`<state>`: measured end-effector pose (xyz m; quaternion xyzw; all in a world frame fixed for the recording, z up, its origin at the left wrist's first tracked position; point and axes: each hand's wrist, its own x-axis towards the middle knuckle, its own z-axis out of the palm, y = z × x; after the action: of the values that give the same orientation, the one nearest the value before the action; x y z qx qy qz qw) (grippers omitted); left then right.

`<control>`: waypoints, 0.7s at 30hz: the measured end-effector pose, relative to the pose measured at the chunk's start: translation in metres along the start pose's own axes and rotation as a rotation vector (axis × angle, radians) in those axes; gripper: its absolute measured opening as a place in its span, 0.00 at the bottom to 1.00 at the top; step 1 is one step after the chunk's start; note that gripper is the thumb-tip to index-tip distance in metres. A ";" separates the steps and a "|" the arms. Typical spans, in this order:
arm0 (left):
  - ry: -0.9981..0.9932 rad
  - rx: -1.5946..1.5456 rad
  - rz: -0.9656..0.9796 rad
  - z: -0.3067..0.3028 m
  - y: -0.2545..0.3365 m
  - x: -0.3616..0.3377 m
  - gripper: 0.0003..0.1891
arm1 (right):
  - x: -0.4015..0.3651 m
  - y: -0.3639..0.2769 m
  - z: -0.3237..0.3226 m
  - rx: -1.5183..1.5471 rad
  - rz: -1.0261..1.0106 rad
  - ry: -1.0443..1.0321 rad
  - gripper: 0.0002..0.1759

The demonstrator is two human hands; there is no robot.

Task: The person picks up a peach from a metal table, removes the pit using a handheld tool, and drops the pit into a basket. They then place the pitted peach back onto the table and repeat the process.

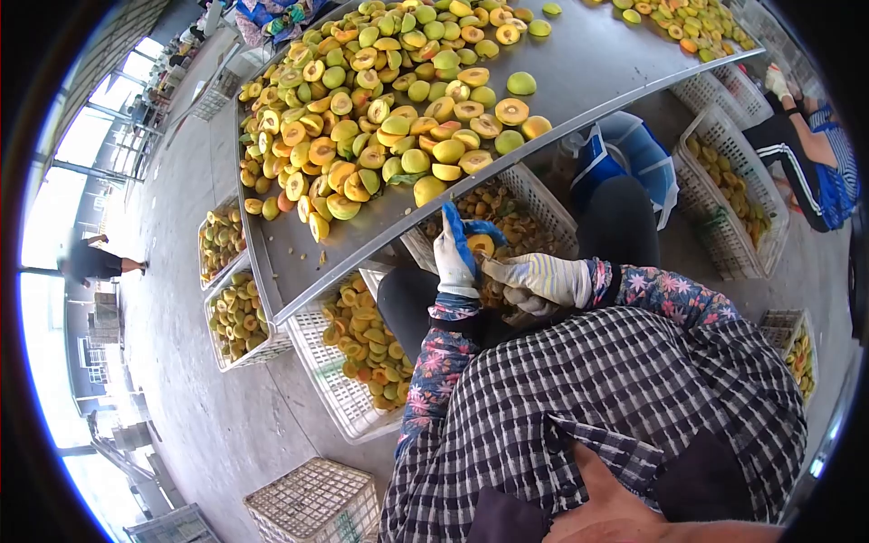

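My left hand, in a white glove with a blue palm, is closed around a peach half whose cut orange face is turned up. My right hand, in a striped white knit glove, has its fingers pinched against the lower edge of that half. Whatever those fingers hold is too small and hidden to make out. Both hands are over my lap, just off the front edge of the metal table. Beneath them is a crate with brown pits and scraps.
A heap of halved peaches covers much of the table. White crates of fruit stand below its left end, with another crate at right. A blue-lined bucket stands by my knee. One person sits at right; another walks at left.
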<state>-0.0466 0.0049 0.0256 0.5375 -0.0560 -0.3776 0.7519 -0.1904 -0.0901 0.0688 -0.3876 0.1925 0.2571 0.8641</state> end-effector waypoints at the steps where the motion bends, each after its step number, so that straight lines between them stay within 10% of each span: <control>1: -0.006 -0.049 0.020 -0.001 -0.002 0.004 0.33 | -0.003 -0.002 0.005 -0.003 -0.016 0.039 0.21; 8: -0.005 -0.492 -0.067 -0.019 0.001 0.010 0.25 | -0.022 -0.011 -0.009 -0.354 0.016 0.131 0.22; 11: 0.058 -0.485 -0.062 -0.026 0.011 0.007 0.27 | -0.015 0.008 -0.049 -1.202 -0.336 0.410 0.20; 15: 0.305 0.345 0.346 -0.084 0.055 -0.014 0.26 | -0.031 -0.006 -0.037 -1.595 -0.240 0.510 0.23; 18: 0.629 1.223 0.167 -0.146 0.093 -0.024 0.24 | -0.033 -0.003 -0.040 -1.649 -0.237 0.501 0.26; 21: 0.577 1.301 0.374 -0.167 0.102 -0.010 0.21 | -0.028 -0.002 -0.042 -1.646 -0.222 0.485 0.23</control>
<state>0.0799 0.1528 0.0458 0.9345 -0.1594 0.0228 0.3175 -0.2171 -0.1321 0.0590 -0.9507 0.0854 0.1388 0.2638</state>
